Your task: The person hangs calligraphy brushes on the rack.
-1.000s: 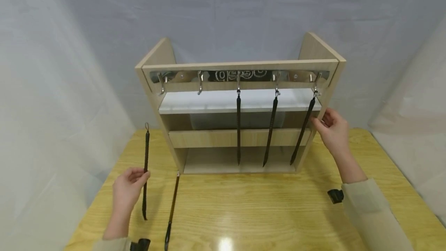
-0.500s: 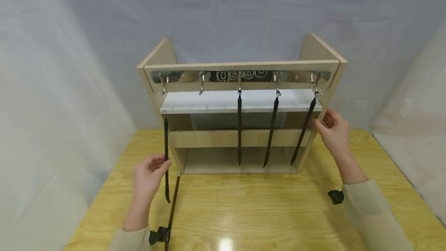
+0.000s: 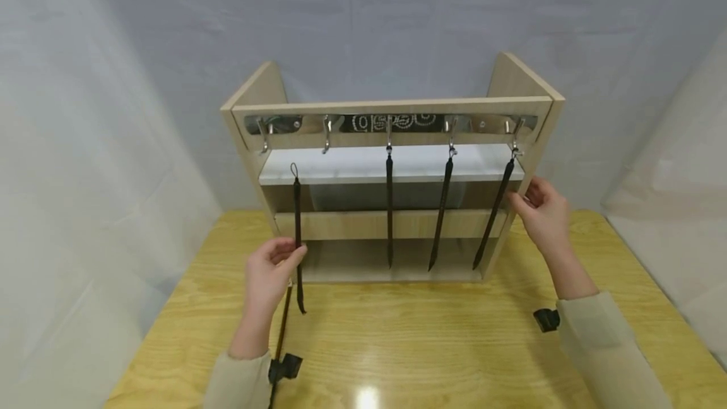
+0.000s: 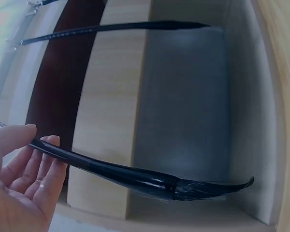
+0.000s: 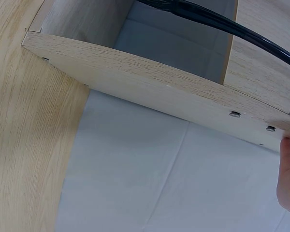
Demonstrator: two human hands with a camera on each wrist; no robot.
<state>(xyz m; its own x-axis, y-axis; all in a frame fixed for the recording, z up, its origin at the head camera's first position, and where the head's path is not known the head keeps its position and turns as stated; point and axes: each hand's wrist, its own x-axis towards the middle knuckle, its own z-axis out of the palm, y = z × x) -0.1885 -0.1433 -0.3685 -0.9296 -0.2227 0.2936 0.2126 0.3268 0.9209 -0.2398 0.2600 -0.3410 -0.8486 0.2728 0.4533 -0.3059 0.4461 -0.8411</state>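
In the head view my left hand (image 3: 269, 278) pinches a dark calligraphy brush (image 3: 298, 210) upright between thumb and fingers. Its hanging loop stands below the metal hook rail (image 3: 312, 124), between the two leftmost hooks, apart from both. The left wrist view shows the same brush (image 4: 130, 178) with its black bristle tip bent at the end. My right hand (image 3: 548, 216) grips the right side panel of the small wooden shelf (image 3: 392, 226), its thumb at the front edge. In the right wrist view only part of that hand (image 5: 289, 186) shows, against the panel's outer face.
Three dark brushes hang from the middle and right hooks, the middle one (image 3: 389, 213) straight, the others slanted. Another brush (image 3: 283, 327) lies on the wooden table (image 3: 397, 333), partly covered by my left wrist. A pale curtain (image 3: 386, 24) surrounds the table.
My left hand has carried its brush up and to the right, from beside the shelf to in front of its left part. My right hand has stayed at the side panel.
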